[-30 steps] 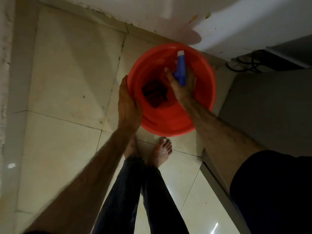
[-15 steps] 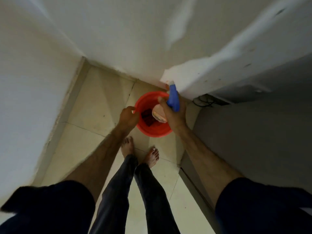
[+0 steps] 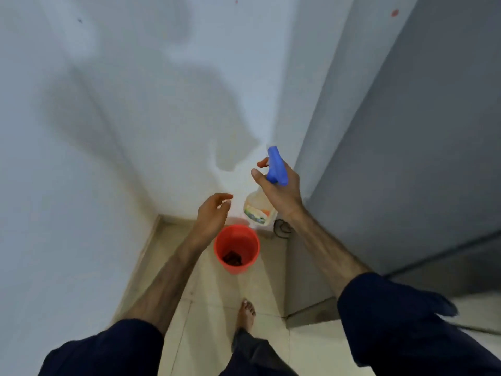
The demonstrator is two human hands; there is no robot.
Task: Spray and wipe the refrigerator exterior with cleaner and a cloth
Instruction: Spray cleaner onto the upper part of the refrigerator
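The right hand (image 3: 282, 192) is wrapped around the neck of the spray bottle (image 3: 260, 206), fingers curled just under the blue trigger head (image 3: 276, 166), with the thumb sticking out to the left and one fingertip showing in front of the trigger. The pale body of the bottle hangs below and to the left of that grip, its coloured label facing outward, and the nozzle end points up and away toward the white wall (image 3: 162, 104). The left hand (image 3: 212, 213) is held out beside the bottle, holding nothing, fingers loosely spread and gently bent, close to the bottle's body but not touching it. Down on the tiled floor (image 3: 211, 321) sits a red bucket (image 3: 237, 248), tucked near the corner where the wall meets the floor, and a dark cloth (image 3: 231, 259) lies bunched at its bottom, well apart from both hands. To the right stands the grey refrigerator (image 3: 406, 158), its tall side face running up just beside the right wrist, its lower edge meeting the floor near the person's right side. A dark cord (image 3: 282, 227) lies coiled on the floor in the narrow gap between the bucket and the refrigerator's base. One bare foot (image 3: 245, 313) stands on the open strip of tile between the wall and the refrigerator.
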